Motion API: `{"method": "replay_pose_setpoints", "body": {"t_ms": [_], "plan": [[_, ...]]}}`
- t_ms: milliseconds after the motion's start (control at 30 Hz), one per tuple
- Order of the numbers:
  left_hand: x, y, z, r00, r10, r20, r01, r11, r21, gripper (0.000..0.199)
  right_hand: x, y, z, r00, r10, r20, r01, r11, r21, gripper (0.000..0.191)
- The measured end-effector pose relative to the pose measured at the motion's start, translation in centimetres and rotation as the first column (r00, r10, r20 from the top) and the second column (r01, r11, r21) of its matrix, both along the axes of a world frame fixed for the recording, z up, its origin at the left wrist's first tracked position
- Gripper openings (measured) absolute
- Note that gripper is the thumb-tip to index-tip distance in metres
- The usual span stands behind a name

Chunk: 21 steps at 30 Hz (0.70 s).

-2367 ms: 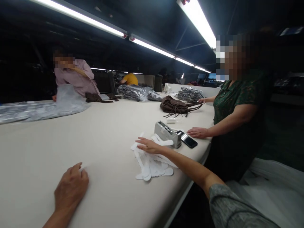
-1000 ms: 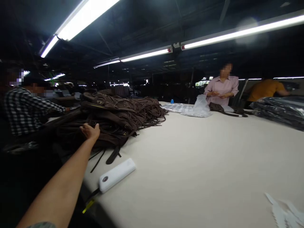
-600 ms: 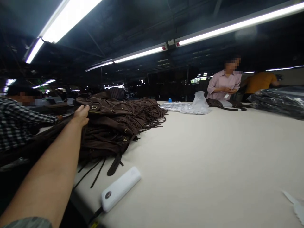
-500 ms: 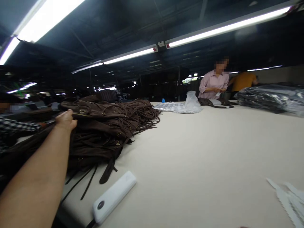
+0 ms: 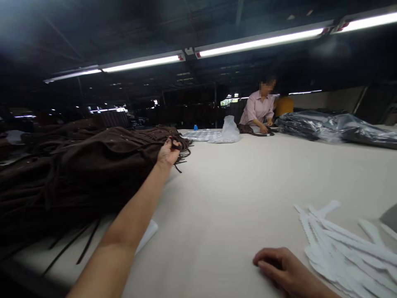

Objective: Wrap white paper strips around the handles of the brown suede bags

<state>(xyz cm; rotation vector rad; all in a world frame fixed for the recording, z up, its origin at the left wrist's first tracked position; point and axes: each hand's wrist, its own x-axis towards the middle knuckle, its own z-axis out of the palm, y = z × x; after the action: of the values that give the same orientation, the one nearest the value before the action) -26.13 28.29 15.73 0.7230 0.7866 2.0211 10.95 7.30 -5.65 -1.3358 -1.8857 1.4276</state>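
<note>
My left hand (image 5: 169, 151) reaches far across the table, its fingers closed around a dark brown strap at the right end of a pile. The pile is made of dark brown soft leather-like articles (image 5: 102, 155) with thin straps and metal eyelets; their exact kind is not clear. Low in the view, my right hand (image 5: 287, 271) is over the pale tabletop (image 5: 223, 198). Its fingers are loosely bent, with a gap between thumb and forefinger and nothing seen in it. White scalloped strips (image 5: 344, 244) lie heaped just to its right.
A white oblong device (image 5: 147, 236) is partly hidden behind my left forearm. Along the far edge are a blue cap-like item (image 5: 195, 128), a clear plastic bag (image 5: 228, 130) and plastic-wrapped dark goods (image 5: 328, 126). A person in a pink shirt (image 5: 257, 108) handles a dark brown article.
My left hand has moved right, drawing a brown article over the pile toward the table's middle. My right hand has come into view, and the view has turned right.
</note>
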Motion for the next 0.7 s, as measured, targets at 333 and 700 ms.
{"method": "replay_pose_setpoints", "body": {"t_ms": [333,700], "plan": [[28.7,-6.0,-9.8,0.625,-0.78,0.047,0.775,0.612,-0.158,0.017,1.5,1.0,0.4,0.978,0.009,-0.207,-0.032,0.994,-0.108,0.03],[22.0,-23.3,-10.6,0.262,-0.88,-0.396,0.639,0.466,-0.612,0.035,4.2,1.2,1.2,0.904,-0.39,-0.177,0.414,0.901,0.131,0.031]]}}
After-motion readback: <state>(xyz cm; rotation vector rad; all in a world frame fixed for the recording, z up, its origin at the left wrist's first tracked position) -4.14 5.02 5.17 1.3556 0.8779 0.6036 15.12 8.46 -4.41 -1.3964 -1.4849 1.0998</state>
